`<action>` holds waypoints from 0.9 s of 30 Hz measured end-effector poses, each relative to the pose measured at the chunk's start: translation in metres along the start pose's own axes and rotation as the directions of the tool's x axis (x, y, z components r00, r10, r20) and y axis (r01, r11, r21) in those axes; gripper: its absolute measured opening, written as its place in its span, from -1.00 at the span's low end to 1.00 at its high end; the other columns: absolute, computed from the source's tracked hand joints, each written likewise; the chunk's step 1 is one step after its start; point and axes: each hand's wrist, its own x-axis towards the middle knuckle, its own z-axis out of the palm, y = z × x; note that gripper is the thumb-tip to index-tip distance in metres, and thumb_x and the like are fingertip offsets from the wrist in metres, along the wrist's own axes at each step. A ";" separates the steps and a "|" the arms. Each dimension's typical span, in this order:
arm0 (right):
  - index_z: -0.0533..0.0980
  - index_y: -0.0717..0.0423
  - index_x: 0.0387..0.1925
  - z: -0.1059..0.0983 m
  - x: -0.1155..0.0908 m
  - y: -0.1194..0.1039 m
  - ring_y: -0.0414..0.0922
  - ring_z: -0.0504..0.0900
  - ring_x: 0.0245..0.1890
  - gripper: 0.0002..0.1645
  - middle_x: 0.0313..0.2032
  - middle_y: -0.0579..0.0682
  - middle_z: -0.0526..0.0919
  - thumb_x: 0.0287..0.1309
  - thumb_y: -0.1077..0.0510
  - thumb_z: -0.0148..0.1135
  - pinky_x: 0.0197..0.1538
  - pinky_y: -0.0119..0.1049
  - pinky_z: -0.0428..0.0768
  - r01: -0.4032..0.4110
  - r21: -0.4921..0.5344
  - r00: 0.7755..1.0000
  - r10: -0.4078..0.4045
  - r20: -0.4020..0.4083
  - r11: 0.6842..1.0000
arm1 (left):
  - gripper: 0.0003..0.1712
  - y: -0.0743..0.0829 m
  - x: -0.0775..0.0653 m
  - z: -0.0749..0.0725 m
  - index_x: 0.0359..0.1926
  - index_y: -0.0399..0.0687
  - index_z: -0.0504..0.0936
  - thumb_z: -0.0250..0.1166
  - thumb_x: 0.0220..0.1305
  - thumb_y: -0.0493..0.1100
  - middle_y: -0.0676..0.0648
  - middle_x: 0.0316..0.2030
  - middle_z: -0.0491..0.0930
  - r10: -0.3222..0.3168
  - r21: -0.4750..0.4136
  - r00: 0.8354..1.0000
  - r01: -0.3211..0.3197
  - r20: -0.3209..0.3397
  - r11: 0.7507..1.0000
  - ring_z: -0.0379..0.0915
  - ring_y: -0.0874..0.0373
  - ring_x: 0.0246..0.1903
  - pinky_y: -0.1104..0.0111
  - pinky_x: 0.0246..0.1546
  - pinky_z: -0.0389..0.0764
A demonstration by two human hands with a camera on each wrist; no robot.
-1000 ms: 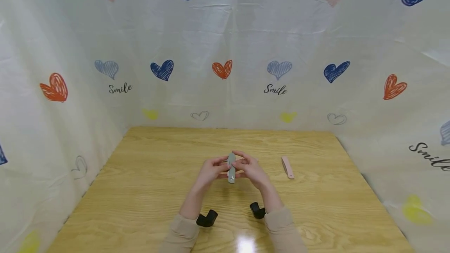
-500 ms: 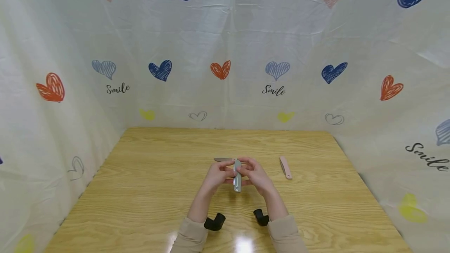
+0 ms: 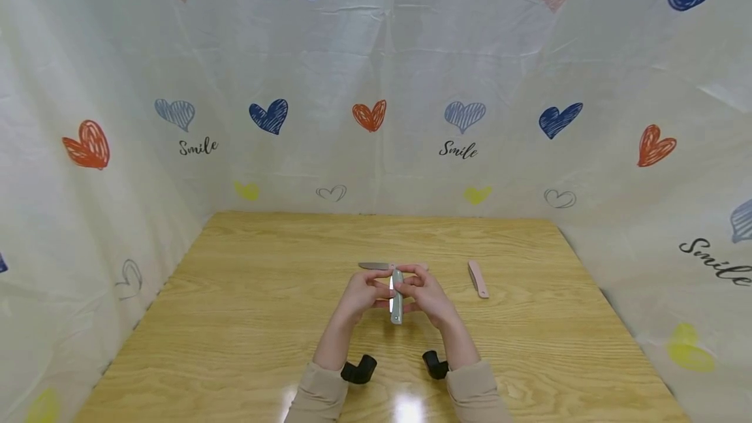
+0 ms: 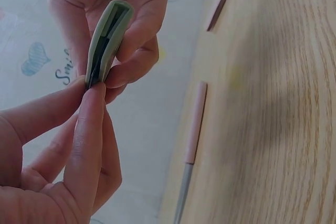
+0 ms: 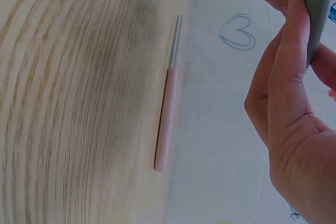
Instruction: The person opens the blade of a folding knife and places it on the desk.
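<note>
A grey-green folding knife (image 3: 397,311) is held upright between both hands over the table. My right hand (image 3: 433,297) grips its handle, thumb across the front. With thumb and fingertips, my left hand (image 3: 361,294) pinches the knife along its left edge, where a bright strip of blade shows beside the handle. In the left wrist view, the slot of the handle (image 4: 111,32) faces the camera, and the left fingertips (image 4: 93,98) meet at its lower end. The right wrist view catches only part of the handle (image 5: 318,9), behind the right hand (image 5: 294,103).
Just beyond the hands, a pink-handled knife (image 3: 374,266) lies unfolded, blade pointing left. To the right lies a folded pink knife (image 3: 478,279). The wooden table (image 3: 264,331) is enclosed by a white curtain (image 3: 411,175) printed with hearts. Black wrist mounts (image 3: 360,369) sit near both cuffs.
Both hands have moved slightly right and nearer with the grey-green knife, uncovering the unfolded pink knife behind. More bright blade shows along the handle's left side than half a second ago.
</note>
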 end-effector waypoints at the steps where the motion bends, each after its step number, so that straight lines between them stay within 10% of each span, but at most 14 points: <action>1: 0.28 0.27 0.32 0.000 0.000 0.000 -0.10 0.60 -0.28 -0.44 -0.18 0.11 0.58 0.36 0.21 0.14 -0.31 -0.14 0.72 0.001 0.001 1.000 -0.001 -0.001 1.000 | -0.50 0.000 0.000 0.000 0.24 -0.40 0.46 0.21 0.26 -0.47 -0.22 -0.38 0.68 -0.003 -0.004 1.000 0.003 0.001 1.000 0.67 0.00 -0.28 -0.05 -0.13 0.67; 27: 0.24 0.28 0.33 -0.003 -0.003 0.003 -0.11 0.60 -0.29 -0.41 -0.23 0.07 0.59 0.35 0.22 0.15 -0.25 -0.04 0.71 -0.007 0.015 1.000 0.007 -0.009 1.000 | -0.45 -0.017 0.007 -0.002 0.27 -0.34 0.46 0.29 0.25 -0.41 -0.13 -0.29 0.65 -0.013 -0.083 0.998 0.017 0.053 0.996 0.64 0.10 -0.26 0.07 -0.08 0.68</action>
